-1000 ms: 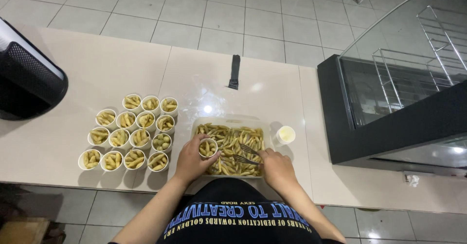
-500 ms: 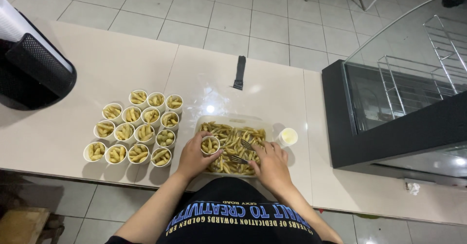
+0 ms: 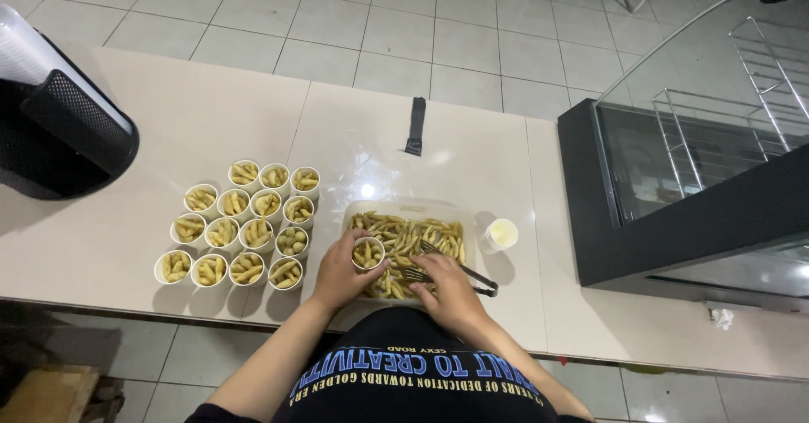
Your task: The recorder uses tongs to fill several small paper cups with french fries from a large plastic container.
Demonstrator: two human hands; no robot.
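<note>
A clear rectangular container full of fried potato sticks sits at the counter's near edge. My left hand holds a small white paper cup partly filled with fries, over the container's left side. My right hand grips dark metal tongs that lie across the fries. Left of the container stand several filled white cups in rows.
A small white cup of pale sauce stands right of the container. A black strap-like object lies farther back on the beige counter. A glass display case is at right, a black chair at left.
The view has shifted slightly. My right hand has slid a little down and left over the fries with the tongs; my left hand keeps the cup over the container.
</note>
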